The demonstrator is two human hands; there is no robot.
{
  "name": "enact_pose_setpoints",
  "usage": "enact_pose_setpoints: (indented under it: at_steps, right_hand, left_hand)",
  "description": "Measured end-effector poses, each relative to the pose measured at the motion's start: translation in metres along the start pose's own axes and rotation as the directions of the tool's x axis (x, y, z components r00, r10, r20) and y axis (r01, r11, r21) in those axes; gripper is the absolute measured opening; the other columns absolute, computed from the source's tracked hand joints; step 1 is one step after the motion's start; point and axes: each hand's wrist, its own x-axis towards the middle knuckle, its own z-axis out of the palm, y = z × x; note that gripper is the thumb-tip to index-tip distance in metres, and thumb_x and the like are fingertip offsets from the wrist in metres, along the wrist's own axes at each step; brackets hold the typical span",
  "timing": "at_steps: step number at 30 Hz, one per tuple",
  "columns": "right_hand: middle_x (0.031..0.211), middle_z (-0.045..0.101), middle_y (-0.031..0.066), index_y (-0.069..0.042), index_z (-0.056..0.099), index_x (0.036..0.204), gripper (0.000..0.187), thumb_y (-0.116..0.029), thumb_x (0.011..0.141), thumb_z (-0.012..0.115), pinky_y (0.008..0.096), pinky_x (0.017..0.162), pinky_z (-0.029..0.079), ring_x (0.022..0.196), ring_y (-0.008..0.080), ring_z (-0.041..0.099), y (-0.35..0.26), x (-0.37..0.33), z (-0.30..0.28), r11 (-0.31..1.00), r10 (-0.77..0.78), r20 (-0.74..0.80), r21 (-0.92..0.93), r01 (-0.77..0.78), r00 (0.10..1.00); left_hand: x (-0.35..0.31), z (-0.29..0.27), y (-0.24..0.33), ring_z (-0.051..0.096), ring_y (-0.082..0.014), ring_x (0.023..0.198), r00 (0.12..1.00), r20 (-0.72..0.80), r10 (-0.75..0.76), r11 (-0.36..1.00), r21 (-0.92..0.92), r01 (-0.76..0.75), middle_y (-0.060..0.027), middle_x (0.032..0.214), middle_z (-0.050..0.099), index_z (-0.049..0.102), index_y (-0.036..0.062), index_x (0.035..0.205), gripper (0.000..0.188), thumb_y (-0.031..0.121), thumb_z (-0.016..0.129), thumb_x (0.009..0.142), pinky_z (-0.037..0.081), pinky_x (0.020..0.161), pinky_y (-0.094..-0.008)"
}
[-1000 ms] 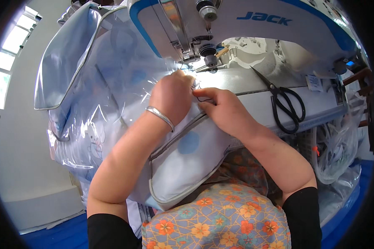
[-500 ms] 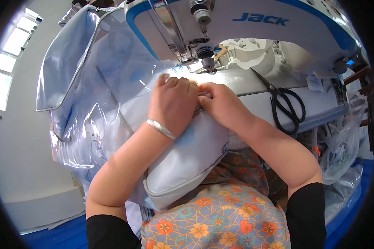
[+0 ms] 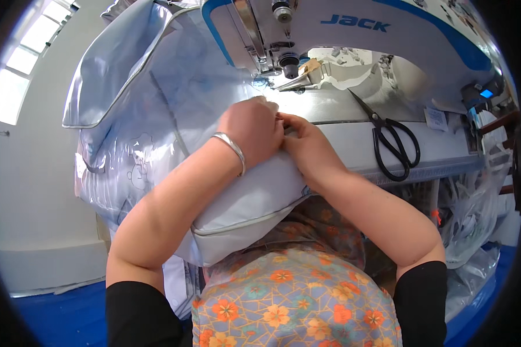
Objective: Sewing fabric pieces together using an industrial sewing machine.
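Fabric (image 3: 257,194) could pucker under uneven tugging as right hand (image 3: 311,151) pinches its edge, grip of left hand (image 3: 252,128) indiscernible.

Head-worn wide fisheye view, facing down, near the hands (image 3: 250,128)

My material (image 3: 246,196): pale blue and white, glossy, partly see-through on the left
Print: an outlined animal figure (image 3: 140,165), left of my forearm
Trim: light greyish piping (image 3: 246,225) along the edge nearest me
Upper-left flap (image 3: 118,63): raised, bulging, piped too
Pose: loosely draped, gathered at my left hand (image 3: 252,128) and right hand (image 3: 308,147)
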Motion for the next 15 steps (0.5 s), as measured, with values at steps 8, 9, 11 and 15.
enact_pose_setpoints:
  at_steps: [8, 9, 11, 15]
  right_hand:
    - [0.125, 0.062, 0.0117, 0.002, 0.053, 0.139, 0.045, -0.002, 0.094, 0.057, 0.0287, 0.092, 0.051, 0.106, 0.0162, 0.062, 0.0, 0.0, 0.001, 0.993, -0.028, 0.042, 0.113, 0.023, 0.999]
    - [0.125, 0.062, 0.0123, 0.003, 0.053, 0.138, 0.045, -0.002, 0.094, 0.056, 0.0285, 0.092, 0.051, 0.107, 0.0166, 0.062, -0.001, 0.0, -0.001, 0.997, -0.014, 0.041, 0.08, 0.011, 0.999]
    - [0.125, 0.062, 0.0129, 0.004, 0.053, 0.138, 0.045, -0.002, 0.094, 0.056, 0.0283, 0.092, 0.051, 0.107, 0.017, 0.062, -0.003, 0.001, -0.003, 0.999, 0.001, 0.038, 0.048, -0.003, 0.999]
    - [0.123, 0.062, 0.0138, 0.005, 0.053, 0.136, 0.044, -0.001, 0.092, 0.056, 0.0286, 0.093, 0.05, 0.108, 0.0175, 0.061, -0.005, 0.003, -0.005, 0.999, 0.007, 0.055, 0.033, -0.009, 0.998]
  left_hand:
    - [0.009, 0.009, -0.017, 0.067, -0.0374, 0.097, 0.993, -0.115, 0.039, 0.954, -0.293, -0.071, -0.0223, 0.104, 0.068, 0.071, -0.0003, 0.11, 0.03, 0.013, 0.052, 0.091, 0.053, 0.088, -0.0416]
    - [0.01, 0.011, -0.016, 0.066, -0.0369, 0.099, 0.994, -0.105, 0.039, 0.933, -0.352, -0.074, -0.0223, 0.103, 0.068, 0.071, -0.0016, 0.113, 0.03, 0.01, 0.055, 0.091, 0.052, 0.09, -0.0398]
    - [0.01, 0.012, -0.015, 0.066, -0.0374, 0.099, 0.996, -0.087, 0.023, 0.931, -0.362, -0.053, -0.0222, 0.103, 0.068, 0.071, -0.0014, 0.113, 0.03, 0.01, 0.056, 0.09, 0.052, 0.089, -0.04]
    - [0.014, 0.01, -0.016, 0.066, -0.0379, 0.1, 0.996, 0.026, 0.08, 0.952, -0.297, -0.069, -0.0221, 0.109, 0.067, 0.07, -0.0001, 0.116, 0.033, 0.011, 0.058, 0.087, 0.052, 0.089, -0.0405]
